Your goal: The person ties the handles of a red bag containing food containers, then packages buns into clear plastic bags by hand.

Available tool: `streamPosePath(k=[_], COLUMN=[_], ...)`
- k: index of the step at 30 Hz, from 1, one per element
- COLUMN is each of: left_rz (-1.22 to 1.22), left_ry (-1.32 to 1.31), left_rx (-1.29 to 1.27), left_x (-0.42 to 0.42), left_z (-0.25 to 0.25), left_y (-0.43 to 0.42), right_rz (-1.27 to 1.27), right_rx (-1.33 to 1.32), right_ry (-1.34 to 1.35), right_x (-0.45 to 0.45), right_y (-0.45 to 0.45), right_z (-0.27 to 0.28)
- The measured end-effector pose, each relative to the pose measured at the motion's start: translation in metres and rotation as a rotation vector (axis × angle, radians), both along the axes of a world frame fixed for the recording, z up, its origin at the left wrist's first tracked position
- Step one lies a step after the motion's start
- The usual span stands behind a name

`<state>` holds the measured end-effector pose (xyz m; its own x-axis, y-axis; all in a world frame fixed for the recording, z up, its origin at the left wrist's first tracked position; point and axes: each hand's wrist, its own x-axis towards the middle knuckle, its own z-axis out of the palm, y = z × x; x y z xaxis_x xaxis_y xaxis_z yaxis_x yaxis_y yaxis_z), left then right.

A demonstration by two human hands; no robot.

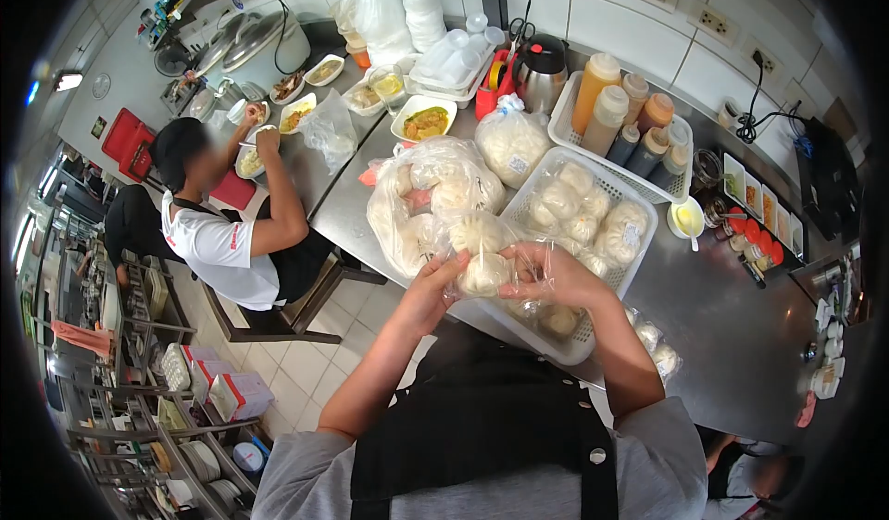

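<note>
In front of my chest, a clear plastic bag of white buns (484,275) is held between both hands. My left hand (431,290) is closed on the bag's left side, thumb and fingers pinching the film. On the other side, my right hand (554,277) grips the film with bent fingers. Below and behind them sits a white perforated basket (582,346) holding several bagged buns (567,200). A large plastic bag of buns (435,182) lies just left of the basket.
Behind the basket stand a tied bag of pale food (512,147) and a tray of sauce bottles (607,103). A steel flask (542,71) is near the wall. At left, a seated person (222,214) handles food containers. Another bag of buns (654,342) lies right of the basket.
</note>
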<state>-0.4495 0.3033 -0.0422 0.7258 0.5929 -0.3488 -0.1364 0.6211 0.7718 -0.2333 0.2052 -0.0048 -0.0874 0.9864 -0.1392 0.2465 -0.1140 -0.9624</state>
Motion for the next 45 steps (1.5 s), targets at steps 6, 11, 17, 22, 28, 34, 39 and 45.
streamPosePath(k=[6, 11, 17, 22, 28, 34, 39, 45], left_rz=[0.007, 0.047, -0.026, 0.072, 0.043, 0.015, -0.014, -0.081], left_ry=[-0.040, -0.096, -0.058, -0.169, -0.192, -0.238, -0.178, -0.063], left_rx=[-0.004, 0.008, 0.026, -0.066, -0.056, 0.030, 0.098, 0.236], left_x=[0.001, 0.004, 0.001, 0.002, 0.003, 0.001, 0.005, 0.017], left_z=[0.000, 0.014, 0.021, 0.010, 0.016, 0.013, 0.022, 0.008], left_y=[-0.003, -0.003, 0.011, 0.013, 0.006, 0.009, 0.006, 0.003], right_rz=[-0.046, -0.080, -0.145, -0.152, -0.104, -0.186, -0.199, -0.319], right_rx=[0.029, -0.059, 0.063, 0.068, 0.087, 0.093, -0.095, 0.073], right_ry=[-0.048, 0.190, 0.305, 0.297, 0.143, -0.056, 0.476, 0.561], right_x=[-0.001, 0.005, 0.006, 0.007, 0.010, 0.007, -0.003, -0.025], right_y=[0.000, -0.003, -0.003, -0.006, -0.005, 0.001, 0.007, 0.003], right_z=[-0.008, -0.014, -0.015, -0.005, -0.003, -0.009, -0.019, -0.041])
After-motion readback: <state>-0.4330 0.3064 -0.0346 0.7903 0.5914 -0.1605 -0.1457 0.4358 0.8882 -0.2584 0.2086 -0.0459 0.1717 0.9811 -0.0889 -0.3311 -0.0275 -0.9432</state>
